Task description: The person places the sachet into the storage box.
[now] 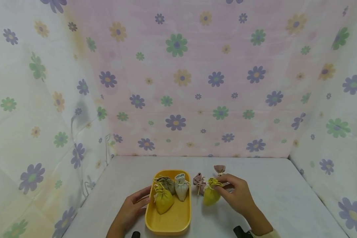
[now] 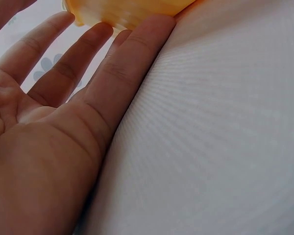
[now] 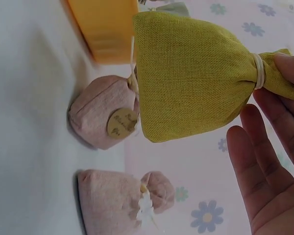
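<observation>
Enclosure: flower-printed cloth at the back and both sides; white tabletop below.
Right hand: thumb and fingers pinch the neck of the held yellow bag.
Held yellow bag: at the right hand's fingertips, on its left; long axis near upright, neck uppermost, base apparently clear of the tabletop.
Left hand: fingers extended and relaxed, tips at the near wall of the yellow tray.
Key relation: the tray lies left of the right hand, beyond the held yellow bag; the left hand is nearer to it. Its long axis runs away from the person; its bare end lies toward the person.
Tray load: second yellow bag, olive bag, pale green bag.
Pink bags: two, beyond the right hand.
Obscured: one pink bag's body, behind the right hand in the head view; round tag lettering, illegible.
</observation>
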A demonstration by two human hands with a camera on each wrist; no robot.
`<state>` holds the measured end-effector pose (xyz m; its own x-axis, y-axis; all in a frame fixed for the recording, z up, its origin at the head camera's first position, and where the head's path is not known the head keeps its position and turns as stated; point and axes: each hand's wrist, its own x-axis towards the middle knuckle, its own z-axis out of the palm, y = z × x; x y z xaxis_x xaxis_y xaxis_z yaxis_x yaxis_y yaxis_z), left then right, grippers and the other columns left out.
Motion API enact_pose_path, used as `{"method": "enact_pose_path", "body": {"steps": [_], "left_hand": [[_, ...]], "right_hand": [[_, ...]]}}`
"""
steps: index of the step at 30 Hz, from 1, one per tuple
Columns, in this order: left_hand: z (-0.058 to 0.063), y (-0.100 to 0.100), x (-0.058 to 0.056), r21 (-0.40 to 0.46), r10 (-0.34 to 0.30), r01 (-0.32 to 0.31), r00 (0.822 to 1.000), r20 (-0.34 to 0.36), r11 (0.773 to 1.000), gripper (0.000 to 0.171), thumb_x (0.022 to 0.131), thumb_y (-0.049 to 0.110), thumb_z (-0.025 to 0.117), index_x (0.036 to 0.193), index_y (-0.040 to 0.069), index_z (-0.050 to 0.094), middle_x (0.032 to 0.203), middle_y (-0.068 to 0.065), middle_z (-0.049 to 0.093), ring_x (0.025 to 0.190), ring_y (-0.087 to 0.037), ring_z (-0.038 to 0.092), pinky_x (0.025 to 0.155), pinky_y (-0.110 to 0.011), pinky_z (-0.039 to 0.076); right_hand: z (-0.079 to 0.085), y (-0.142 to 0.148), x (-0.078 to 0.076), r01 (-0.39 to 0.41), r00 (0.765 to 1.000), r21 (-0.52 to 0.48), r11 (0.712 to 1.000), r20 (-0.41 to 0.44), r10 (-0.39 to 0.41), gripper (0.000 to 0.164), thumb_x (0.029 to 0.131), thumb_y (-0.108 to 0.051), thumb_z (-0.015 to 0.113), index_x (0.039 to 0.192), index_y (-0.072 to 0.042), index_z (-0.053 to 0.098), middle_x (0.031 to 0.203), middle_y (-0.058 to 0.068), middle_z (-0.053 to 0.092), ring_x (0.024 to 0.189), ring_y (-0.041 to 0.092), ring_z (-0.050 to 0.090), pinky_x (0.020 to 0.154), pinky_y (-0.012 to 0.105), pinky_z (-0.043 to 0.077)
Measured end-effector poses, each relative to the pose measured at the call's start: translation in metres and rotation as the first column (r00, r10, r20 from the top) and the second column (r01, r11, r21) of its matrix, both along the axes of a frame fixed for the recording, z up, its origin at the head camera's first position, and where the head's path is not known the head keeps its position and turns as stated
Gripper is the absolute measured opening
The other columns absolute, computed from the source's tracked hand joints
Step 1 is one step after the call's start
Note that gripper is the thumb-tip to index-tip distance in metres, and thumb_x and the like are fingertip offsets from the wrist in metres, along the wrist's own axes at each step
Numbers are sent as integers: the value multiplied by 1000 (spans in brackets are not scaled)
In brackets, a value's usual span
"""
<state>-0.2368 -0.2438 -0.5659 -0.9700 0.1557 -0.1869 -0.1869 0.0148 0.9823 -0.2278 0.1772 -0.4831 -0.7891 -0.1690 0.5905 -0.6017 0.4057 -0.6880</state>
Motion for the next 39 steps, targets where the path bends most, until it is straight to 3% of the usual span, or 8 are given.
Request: {"method": "enact_pose_path", "body": {"steps": [17, 24, 39], "left_hand": [[1, 0, 0, 6, 16, -16, 1000, 25, 1000, 73, 90, 40, 79, 153, 14, 51, 157, -12, 51, 132, -24, 61, 96, -43, 61], [3, 0, 1, 0, 14, -14, 999, 31, 1000, 74, 91, 41, 79, 154, 14, 51, 157, -13, 51, 133, -25, 61, 96, -43, 61], [1, -1, 0, -3, 11, -10, 1000, 23, 1000, 72, 91, 40, 79, 153, 15, 52, 156, -13, 52, 132, -24, 61, 96, -42, 61]], "right_hand": [[15, -25, -4, -69, 997, -8, 998, 27, 69, 18, 89, -20, 83, 101, -28, 73, 100, -9, 75, 89, 9, 73, 67, 24, 63], [20, -36, -5, -120, 991, -51, 991, 61, 123, 19, 88, -18, 84, 102, -26, 74, 102, -9, 76, 91, 10, 73, 66, 25, 64], [27, -61, -7, -154, 981, -56, 986, 106, 159, 14, 89, -25, 84, 101, -27, 75, 100, -10, 76, 92, 12, 74, 70, 26, 64]]}}
